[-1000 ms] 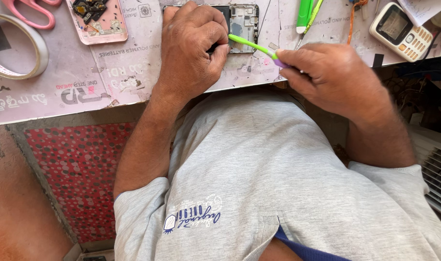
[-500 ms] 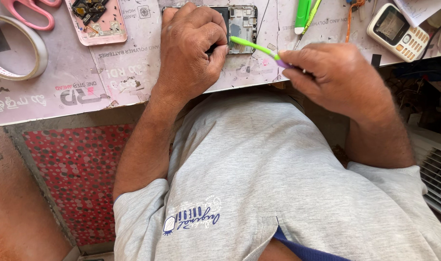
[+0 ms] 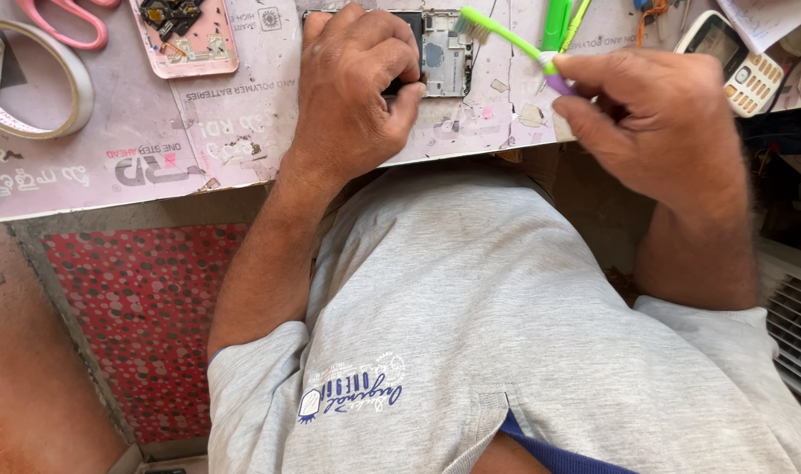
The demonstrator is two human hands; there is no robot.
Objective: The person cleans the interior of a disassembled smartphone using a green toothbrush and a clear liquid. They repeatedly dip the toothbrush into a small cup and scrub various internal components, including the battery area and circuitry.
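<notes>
Opened phone (image 3: pixel 444 53) lies on the bench (image 3: pixel 243 149) at the far edge, centre of view. Left hand (image 3: pixel 352 88) rests on top of the phone's left part, pressing it down. Right hand (image 3: pixel 655 114) is to the right, above the bench's near edge, pinching a toothbrush (image 3: pixel 506 35) whose head reaches left over the phone's top right corner. Left of the phone: a phone back cover (image 3: pixel 185 35) with parts in it, then scissors (image 3: pixel 63 22) at the far left corner, tape roll (image 3: pixel 32 83) just before them. Right of the brush: pens (image 3: pixel 563 22), then a keypad phone (image 3: pixel 738 61) near the right edge. Person's torso sits before the bench; floor mat (image 3: pixel 137 325) below left.
</notes>
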